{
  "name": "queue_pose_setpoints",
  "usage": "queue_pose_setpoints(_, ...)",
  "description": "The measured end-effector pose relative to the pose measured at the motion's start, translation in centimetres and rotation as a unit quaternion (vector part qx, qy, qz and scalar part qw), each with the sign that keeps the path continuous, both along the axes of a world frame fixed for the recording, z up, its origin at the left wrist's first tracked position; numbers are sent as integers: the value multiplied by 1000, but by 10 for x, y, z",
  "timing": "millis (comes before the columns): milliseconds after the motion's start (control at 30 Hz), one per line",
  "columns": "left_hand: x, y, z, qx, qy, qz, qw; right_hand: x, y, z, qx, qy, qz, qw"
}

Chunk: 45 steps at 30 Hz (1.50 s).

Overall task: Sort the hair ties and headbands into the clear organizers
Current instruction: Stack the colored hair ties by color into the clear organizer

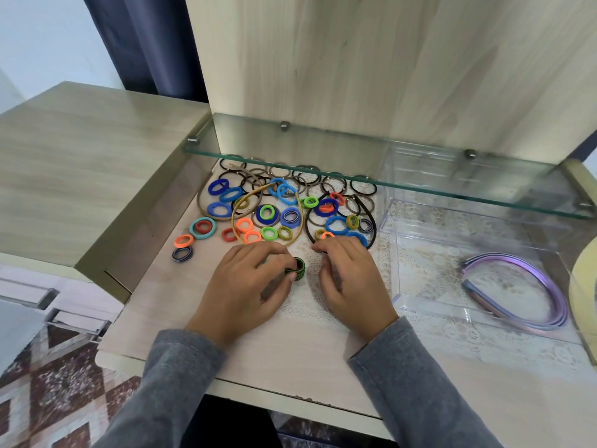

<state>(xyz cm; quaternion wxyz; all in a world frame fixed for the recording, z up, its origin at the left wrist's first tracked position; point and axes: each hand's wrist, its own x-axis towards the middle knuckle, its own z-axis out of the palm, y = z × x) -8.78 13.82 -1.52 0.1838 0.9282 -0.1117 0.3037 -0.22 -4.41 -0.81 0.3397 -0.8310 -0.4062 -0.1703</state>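
The left hand (245, 286) pinches stacked green hair ties (298, 269); the right hand (347, 279) curls beside it, grip unclear. Bare desk (284, 360) lies behind both wrists.

The pale wooden surface (258, 347) carried a white lace mat (303, 305). Scattered coloured hair ties (292, 217), loose headbands (235, 215) and a clear organizer (395, 297) lay across them.

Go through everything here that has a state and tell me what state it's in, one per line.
Left hand, gripping a green hair tie stack.
Right hand, fingers curled; hold unclear.
Front organizer, open-topped, holding purple headbands.
Back organizer, under the glass shelf, contents unclear.
Loose hair ties, unsorted on the table.
Gold headband, lying among them, unsorted.
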Motion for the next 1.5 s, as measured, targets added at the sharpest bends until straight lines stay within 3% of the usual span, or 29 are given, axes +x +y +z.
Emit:
queue_pose_setpoints(500,1,2,-1,23,21,8,999,0,0,-1,-5,14,-5,1000)
queue_pose_setpoints(667,-1,0,5,-10,31,16,999,0,-1,-2,0,22,-6,1000)
queue_pose_setpoints(800,3,3,2,-49,39,105,993,-1,-2,1,13,4,2,1000)
queue_pose_setpoints(933,7,5,-5,-68,103,186,975,-3,-2,3,8,1,30,1000)
queue_pose_setpoints(1267,12,8,-5,-44,239,147,959,-6,1,8,-72,10,57,996)
queue_pose_setpoints(1500,14,7,-6,-43,235,160,958,-7,6,12,-179,-29,27,983)
